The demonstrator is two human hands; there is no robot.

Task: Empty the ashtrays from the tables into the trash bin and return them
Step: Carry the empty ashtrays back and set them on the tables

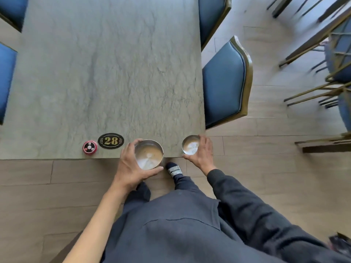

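Standing at the near edge of a grey stone-patterned table (106, 73), a person holds one round metal ashtray in each hand. The left hand (131, 166) wraps around the larger ashtray (149, 154), with the thumb along its near side and the fingers curled over its far left rim; this ashtray sits at the table's near edge, partly overhanging it, and whether it rests on the top or is lifted just above cannot be told. Its inside shows a pale, ashy film and no clear butts. The right hand (201, 152) cups the smaller ashtray (191, 145) from the right, fingers over its far rim and thumb under its near side, close to the table's near right corner. That one also shows a whitish residue inside.

Left of the larger ashtray, an oval black plaque (111, 140) with the gold number 28 lies flat on the table, and just left of it sits a small round red call button (90, 147). Both are apart from the ashtrays.

The left forearm is bare; the right arm wears a dark sleeve (247, 205). A dark shoe (173, 168) with a pale strap shows on the wood-plank floor (266, 149) between the hands. Blue padded chairs (224, 82) with gold-toned frames stand along the table's right side, and more blue seats show at the left edge.
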